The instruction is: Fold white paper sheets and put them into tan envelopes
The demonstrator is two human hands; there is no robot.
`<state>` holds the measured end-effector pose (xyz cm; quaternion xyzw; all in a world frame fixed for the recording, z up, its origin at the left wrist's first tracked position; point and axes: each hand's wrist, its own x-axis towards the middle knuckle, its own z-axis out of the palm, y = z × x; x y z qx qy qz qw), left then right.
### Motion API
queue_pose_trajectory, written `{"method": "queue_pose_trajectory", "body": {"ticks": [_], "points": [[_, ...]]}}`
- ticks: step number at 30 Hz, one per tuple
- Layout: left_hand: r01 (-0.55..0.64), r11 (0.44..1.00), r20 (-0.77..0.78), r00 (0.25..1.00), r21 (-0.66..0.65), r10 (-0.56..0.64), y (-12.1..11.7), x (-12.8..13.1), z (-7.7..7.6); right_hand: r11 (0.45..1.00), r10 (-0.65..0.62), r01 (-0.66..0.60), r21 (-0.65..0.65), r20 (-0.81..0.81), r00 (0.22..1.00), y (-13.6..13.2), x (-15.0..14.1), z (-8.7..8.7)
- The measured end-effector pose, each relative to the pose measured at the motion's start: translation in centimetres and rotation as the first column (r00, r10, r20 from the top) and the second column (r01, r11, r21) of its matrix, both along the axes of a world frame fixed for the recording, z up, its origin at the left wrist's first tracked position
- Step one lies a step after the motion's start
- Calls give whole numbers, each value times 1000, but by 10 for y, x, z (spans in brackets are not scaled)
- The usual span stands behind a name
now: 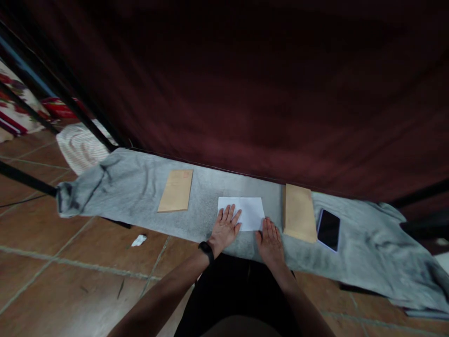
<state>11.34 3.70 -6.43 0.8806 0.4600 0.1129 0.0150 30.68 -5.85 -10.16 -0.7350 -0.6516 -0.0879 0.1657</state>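
Observation:
A white sheet of paper [250, 213] lies flat on the grey cloth, with a faint crease line down its middle. My left hand [225, 228] rests open on the paper's left part, fingers spread. At the paper's lower right corner lies my right hand [271, 242], flat and open, its fingertips at the edge. To the right sits a thick tan envelope stack [299, 213]. A thinner tan envelope pile [176, 191] is off to the left.
Grey cloth [140, 182] covers the long narrow bench. A phone [329, 230] lies right of the envelope stack. Behind hangs a dark red curtain [245, 93]. On the tiled floor is a crumpled white scrap [139, 240]. Dark metal bars [28, 179] stand at the left.

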Motion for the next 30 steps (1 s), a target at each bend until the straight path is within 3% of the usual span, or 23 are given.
{"method": "queue_pose_trajectory", "body": {"ticks": [5, 12, 30], "points": [[2, 1000, 5, 1000, 30, -2, 1, -2, -3, 1000, 4, -4, 1, 9, 1000, -2, -7, 9], [21, 997, -2, 1000, 68, -21, 2, -5, 1, 982, 163, -164, -90, -10, 986, 4, -28, 24], [33, 996, -33, 999, 85, -31, 4, -5, 3, 994, 107, -108, 18, 51, 993, -11, -17, 16]]}}
